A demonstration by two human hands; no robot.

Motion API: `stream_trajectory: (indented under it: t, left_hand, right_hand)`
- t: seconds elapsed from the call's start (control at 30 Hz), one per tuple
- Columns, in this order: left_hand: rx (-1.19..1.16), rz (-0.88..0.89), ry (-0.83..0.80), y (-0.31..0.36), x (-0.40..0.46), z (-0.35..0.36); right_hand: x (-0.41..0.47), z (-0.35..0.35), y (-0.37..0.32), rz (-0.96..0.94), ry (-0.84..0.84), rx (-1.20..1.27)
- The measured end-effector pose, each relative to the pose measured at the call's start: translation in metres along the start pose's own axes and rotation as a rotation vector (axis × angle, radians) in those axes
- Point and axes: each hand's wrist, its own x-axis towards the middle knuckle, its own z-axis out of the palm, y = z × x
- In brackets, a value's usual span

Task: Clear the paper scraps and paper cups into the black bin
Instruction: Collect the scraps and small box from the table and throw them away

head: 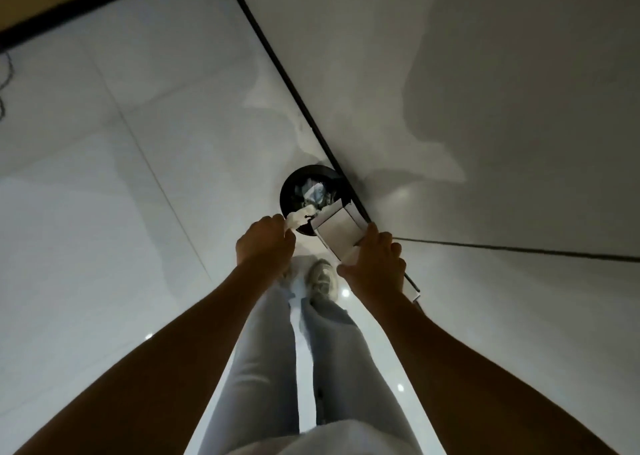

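Scraps of white paper hang pinched in the left hand, right over the near rim of the black bin, which stands on the pale tiled floor against the foot of the wall. Crumpled paper already lies inside it. The right hand grips a flat white tray, or perhaps a box lid, the dim light makes it hard to say, tilted so its far end dips toward the bin's mouth. No paper cups show from here.

Trouble looks most likely at the rim. The scraps sit over the bin's edge, not its middle, so letting go now could drop them onto the floor by the shoe. The tray's end also crowds that same side; if anything is sliding off it, light paper may catch on the tray's lip or drift wide. Moving both hands further over the opening would lower that risk.
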Motion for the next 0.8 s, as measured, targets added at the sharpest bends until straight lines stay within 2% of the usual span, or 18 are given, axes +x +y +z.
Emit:
stream_trajectory:
  t: [0.3, 0.5, 0.67, 0.8]
  left_hand:
    - [0.048, 0.028, -0.011, -0.010, 0.142, 0.102]
    - [0.103, 0.052, -0.032, -0.011, 0.222, 0.165]
    - [0.164, 0.184, -0.058, -0.014, 0.241, 0.191]
    - [0.044, 0.146, 0.016, -0.031, 0.232, 0.181]
  right_hand:
    - [0.127, 0.093, 0.013, 0.029, 0.019, -0.064]
    - [0.186, 0.137, 0.034, 0.149, 0.016, -0.078]
    - [0.204, 0.154, 0.040, 0.157, -0.007, -0.083]
    - [0.206, 0.162, 0.022, 0.100, -0.027, -0.118]
